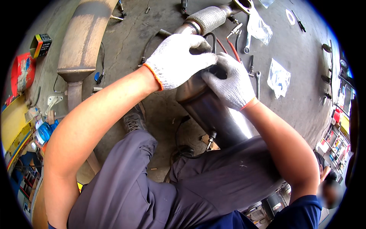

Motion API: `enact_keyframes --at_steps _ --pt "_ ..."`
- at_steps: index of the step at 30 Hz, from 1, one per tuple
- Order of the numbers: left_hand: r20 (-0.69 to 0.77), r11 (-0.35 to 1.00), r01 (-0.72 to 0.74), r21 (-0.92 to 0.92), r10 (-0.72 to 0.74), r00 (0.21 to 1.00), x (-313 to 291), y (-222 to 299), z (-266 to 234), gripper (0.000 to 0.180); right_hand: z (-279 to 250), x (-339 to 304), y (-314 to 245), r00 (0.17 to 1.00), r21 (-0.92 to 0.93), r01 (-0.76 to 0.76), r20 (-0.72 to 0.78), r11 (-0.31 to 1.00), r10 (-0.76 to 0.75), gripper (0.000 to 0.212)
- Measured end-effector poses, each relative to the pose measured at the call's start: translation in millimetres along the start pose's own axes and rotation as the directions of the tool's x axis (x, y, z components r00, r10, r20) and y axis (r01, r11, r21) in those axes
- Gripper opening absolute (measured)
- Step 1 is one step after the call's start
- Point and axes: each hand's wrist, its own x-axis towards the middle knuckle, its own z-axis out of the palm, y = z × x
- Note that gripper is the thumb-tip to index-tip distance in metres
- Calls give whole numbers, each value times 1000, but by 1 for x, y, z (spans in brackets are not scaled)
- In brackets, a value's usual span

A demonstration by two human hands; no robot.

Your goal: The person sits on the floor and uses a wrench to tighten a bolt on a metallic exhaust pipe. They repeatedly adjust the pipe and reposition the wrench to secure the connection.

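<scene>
Both my hands wear white knit gloves and meet over the upper end of a shiny metal exhaust canister. My left hand reaches over from the left, thumb and fingers curled together in a pinch. Opposite it, my right hand is pinched too, its fingertips close to the left thumb. A black cable drops to the spot where the fingertips meet; what they grip is hidden. Beyond the hands, a braided flex pipe leads to a flange. A sensor with a black lead sticks out of the canister's lower side.
A rusty old exhaust pipe lies at the left. Wrenches and plastic bags lie on the concrete floor at the right. Along the left edge are a small box, a red container and a blue bottle.
</scene>
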Motion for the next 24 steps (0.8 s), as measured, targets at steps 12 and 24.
enact_keyframes --at_steps 12,24 --pt "26 1000 11 9 -11 1000 1 1 -3 29 2 0 -5 999 -39 -13 -38 999 12 34" --pt "12 1000 8 19 -8 1000 0 2 -2 28 4 0 -1 998 3 -1 -63 1000 1 33"
